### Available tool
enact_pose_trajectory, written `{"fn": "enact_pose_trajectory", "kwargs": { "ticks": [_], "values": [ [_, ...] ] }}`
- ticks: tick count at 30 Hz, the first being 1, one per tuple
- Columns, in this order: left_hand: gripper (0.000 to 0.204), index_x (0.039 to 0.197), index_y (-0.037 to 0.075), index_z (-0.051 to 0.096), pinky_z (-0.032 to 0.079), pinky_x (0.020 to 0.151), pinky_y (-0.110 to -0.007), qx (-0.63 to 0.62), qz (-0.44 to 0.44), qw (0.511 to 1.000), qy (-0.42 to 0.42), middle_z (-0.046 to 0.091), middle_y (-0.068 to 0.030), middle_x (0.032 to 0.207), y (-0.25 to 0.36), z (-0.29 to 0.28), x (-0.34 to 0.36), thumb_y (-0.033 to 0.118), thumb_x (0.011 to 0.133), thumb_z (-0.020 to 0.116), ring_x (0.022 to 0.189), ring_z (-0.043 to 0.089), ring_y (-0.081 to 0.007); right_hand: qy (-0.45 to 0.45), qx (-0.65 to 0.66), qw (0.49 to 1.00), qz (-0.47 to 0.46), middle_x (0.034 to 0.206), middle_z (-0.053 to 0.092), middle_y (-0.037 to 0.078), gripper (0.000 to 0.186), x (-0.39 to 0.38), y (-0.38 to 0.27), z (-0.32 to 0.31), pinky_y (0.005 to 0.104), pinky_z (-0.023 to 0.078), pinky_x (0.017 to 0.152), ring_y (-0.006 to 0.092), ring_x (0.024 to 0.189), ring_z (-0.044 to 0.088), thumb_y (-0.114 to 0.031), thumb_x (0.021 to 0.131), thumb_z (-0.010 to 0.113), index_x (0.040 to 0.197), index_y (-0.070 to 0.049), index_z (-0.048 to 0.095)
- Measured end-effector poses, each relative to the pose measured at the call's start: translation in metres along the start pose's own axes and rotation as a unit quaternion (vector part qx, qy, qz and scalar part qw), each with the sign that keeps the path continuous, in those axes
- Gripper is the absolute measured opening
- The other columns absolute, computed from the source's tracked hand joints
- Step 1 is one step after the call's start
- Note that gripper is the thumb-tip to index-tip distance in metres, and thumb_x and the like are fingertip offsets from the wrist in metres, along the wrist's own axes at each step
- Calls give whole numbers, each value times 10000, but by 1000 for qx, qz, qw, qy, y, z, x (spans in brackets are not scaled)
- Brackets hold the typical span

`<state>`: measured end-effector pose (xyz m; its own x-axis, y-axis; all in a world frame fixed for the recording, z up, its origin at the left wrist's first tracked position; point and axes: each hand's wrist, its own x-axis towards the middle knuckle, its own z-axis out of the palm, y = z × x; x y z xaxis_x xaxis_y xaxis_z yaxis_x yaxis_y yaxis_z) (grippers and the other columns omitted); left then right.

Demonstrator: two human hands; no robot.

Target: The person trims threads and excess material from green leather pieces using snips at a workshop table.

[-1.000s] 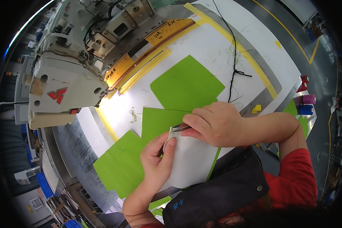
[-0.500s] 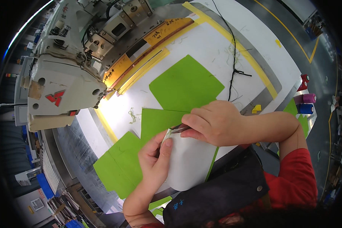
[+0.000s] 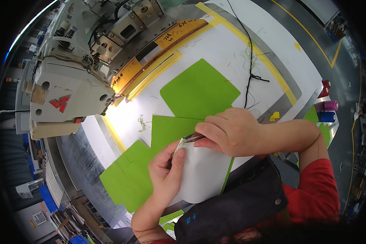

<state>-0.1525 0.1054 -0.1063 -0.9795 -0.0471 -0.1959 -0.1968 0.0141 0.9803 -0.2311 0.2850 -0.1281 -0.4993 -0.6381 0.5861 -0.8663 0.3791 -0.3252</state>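
Note:
My left hand (image 3: pixel 165 167) pinches the upper corner of a green sheet piece, its white back (image 3: pixel 205 175) turned up and curling toward me. In my right hand (image 3: pixel 235 132) is a pair of small dark thread snips (image 3: pixel 190 139), gripped mostly inside the fingers. Their pointed metal tips reach the pinched corner, close to my left thumb. Pale green thread shows at that corner. Under and beyond my hands lie more flat green pieces: one (image 3: pixel 200 89) farther off, another (image 3: pixel 128 177) to the left with a fold line or seam.
A large white sewing machine (image 3: pixel 69 91) stands at the left, its lamp lighting the white table (image 3: pixel 219 44). Yellow tape (image 3: pixel 268 67) edges the work area. A knotted black cord (image 3: pixel 248 61) and loose threads (image 3: pixel 141 124) lie on top. Thread spools (image 3: pixel 328 105) sit at the right edge.
Almost nothing differs. Both hands stay at the corner, with the snips' tips and the pinched edge shifted very slightly.

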Motion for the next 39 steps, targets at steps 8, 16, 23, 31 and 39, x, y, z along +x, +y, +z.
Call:
{"fn": "enact_pose_trajectory", "kwargs": {
  "ticks": [8, 16, 23, 31, 39],
  "values": [
    [225, 1056, -32, 577, 420, 687, -174, 20, 6, 1000, -1, 616, -42, 903, 0, -1, 0, 91, 871, 540, 770, 529, -49, 1, 0, 1000, -4, 650, 523, 20, 335, 0, 1, 0, 277, 395, 452, 165, 523, 536, -264, 697, 693, 888, -51, 520],
    [180, 997, -14, 610, 410, 656, -179, 103, 19, 995, 1, 608, -33, 843, -5, -3, 0, 85, 854, 563, 732, 515, -54, 1, 72, 996, 50, 669, 552, 23, 321, -3, 0, 8, 299, 402, 458, 186, 527, 545, -278, 732, 674, 909, -56, 522],
    [186, 985, -18, 610, 407, 638, -181, 48, -8, 998, -27, 592, -22, 822, 4, -3, 0, 110, 857, 570, 714, 500, -42, -52, 372, 907, 190, 653, 543, 47, 301, -7, -2, 15, 298, 386, 460, 180, 508, 523, -281, 814, 612, 935, -30, 497],
    [198, 1005, -13, 591, 399, 619, -165, 16, -64, 998, -17, 588, -8, 785, -15, -3, 5, 107, 848, 587, 691, 499, -42, 30, 447, 867, 216, 687, 495, -33, 286, 12, 21, -22, 173, 327, 524, 30, 539, 335, -179, 799, 629, 998, -28, 493],
    [271, 1014, -25, 545, 434, 647, -186, 101, -18, 993, -63, 601, -39, 886, 4, -7, 6, 59, 781, 653, 741, 552, -67, -62, 407, 825, 386, 658, 460, -50, 160, 16, 16, -15, 193, 335, 531, 36, 588, 371, -144, 802, 631, 791, -18, 533]
  ]
}}
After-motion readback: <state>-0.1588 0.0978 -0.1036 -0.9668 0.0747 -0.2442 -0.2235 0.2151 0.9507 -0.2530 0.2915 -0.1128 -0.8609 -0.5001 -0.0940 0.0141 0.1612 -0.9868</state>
